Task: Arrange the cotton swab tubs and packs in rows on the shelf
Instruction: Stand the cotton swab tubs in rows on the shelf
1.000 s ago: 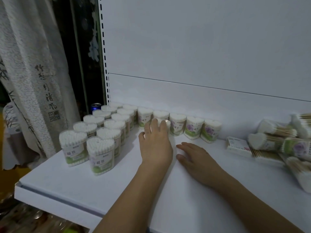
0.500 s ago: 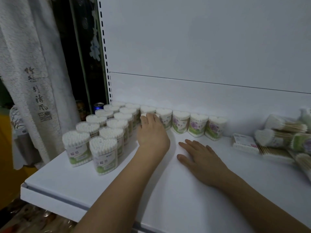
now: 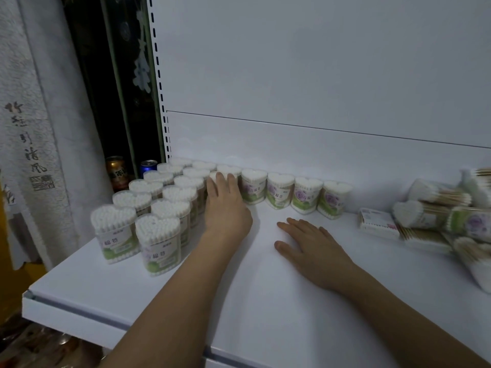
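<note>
The left hand [image 3: 225,208] grips an upright tub [image 3: 216,179] beside the back row, while the flat, empty right hand [image 3: 308,243] lies nearer the toppled tubs [image 3: 435,208] rightward.

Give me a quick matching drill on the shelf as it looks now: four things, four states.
Things:
1. left hand
2. right hand
3. flat pack
4. pile of tubs

States:
A. lying on their sides, far right
B. palm down on bare shelf
C. lying flat beside the pile
D. on a tub in the back row

Pairs: 1-D, 2-B, 3-C, 4-A
</note>
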Motion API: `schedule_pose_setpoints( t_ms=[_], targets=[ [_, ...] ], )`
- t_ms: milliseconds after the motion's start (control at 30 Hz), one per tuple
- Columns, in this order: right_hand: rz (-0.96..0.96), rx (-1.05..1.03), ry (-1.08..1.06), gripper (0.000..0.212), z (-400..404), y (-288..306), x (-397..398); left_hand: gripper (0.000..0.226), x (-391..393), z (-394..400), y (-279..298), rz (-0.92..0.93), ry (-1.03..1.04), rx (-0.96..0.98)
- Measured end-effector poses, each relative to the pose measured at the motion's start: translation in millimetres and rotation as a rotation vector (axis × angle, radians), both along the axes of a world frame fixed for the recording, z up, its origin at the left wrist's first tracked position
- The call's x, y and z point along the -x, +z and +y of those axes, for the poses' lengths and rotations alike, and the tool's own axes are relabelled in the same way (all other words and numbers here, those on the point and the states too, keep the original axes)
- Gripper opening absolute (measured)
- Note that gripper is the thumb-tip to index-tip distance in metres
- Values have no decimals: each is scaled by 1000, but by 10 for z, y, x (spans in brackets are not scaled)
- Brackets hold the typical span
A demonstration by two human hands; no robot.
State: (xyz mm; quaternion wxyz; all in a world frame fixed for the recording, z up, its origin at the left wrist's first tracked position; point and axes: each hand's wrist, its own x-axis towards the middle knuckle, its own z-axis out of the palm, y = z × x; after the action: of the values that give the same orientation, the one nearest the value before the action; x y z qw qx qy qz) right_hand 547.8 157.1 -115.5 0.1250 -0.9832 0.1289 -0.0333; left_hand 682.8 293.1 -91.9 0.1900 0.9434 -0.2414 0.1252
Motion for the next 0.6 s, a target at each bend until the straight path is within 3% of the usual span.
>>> schedule_pose_setpoints(
  t_ms=[133,233,333,433,600],
  targets=[
    [-9,-25,7,59,14,14,-17,76,1,14,-15,-90,-38,19],
    [-26,-97,20,59,6,52,-31,67,104,-4,52,-136,-151,160],
    [-165,-305,-6,49,-16,139,11,49,268,-75,94,-255,-324,297],
    [-359,-438,-115,29,-51,275,71,37,478,-155,92,-313,-456,314],
    [-461,-416,-232,14,-365,605,426,26,695,-442,274,-174,-632,325]
  ],
)
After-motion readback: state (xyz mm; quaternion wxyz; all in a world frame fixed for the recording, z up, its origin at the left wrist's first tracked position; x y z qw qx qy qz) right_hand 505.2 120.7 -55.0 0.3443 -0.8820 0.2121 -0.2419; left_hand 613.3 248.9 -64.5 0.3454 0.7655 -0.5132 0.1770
